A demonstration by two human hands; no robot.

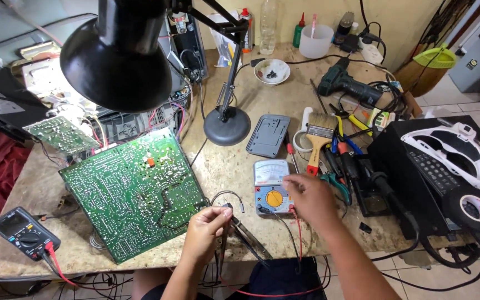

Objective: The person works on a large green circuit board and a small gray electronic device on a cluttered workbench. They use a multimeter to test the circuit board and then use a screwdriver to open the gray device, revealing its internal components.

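Cluttered stone-look workbench (234,166), shot from above, landmark = analog meter (271,187) near front edge.

Left hand (205,233) sits front-left of the meter, fingers pinched shut around the probe leads (239,225); dark probe tips run from that hand toward the bench edge, long axis slanting down-right. A thin wire loop (226,195) arcs just above the hand, between it and the meter.

Right hand (310,199) rests at the meter's right edge, fingertips touching the case beside the orange dial; fingers curled, cannot tell if it grips anything. It is the nearer hand to the meter. Red and black leads drop from under it toward the lap.

Left of the meter: big green circuit board (134,191), tilted, just beside the left hand. Far left: black digital meter (24,233).

Behind the meter: grey plastic cover (268,135), paintbrush (319,139), lamp base (226,125). Farther back: white bowl (271,71), cordless drill (346,86). Lamp shade (116,53) overhangs top-left.
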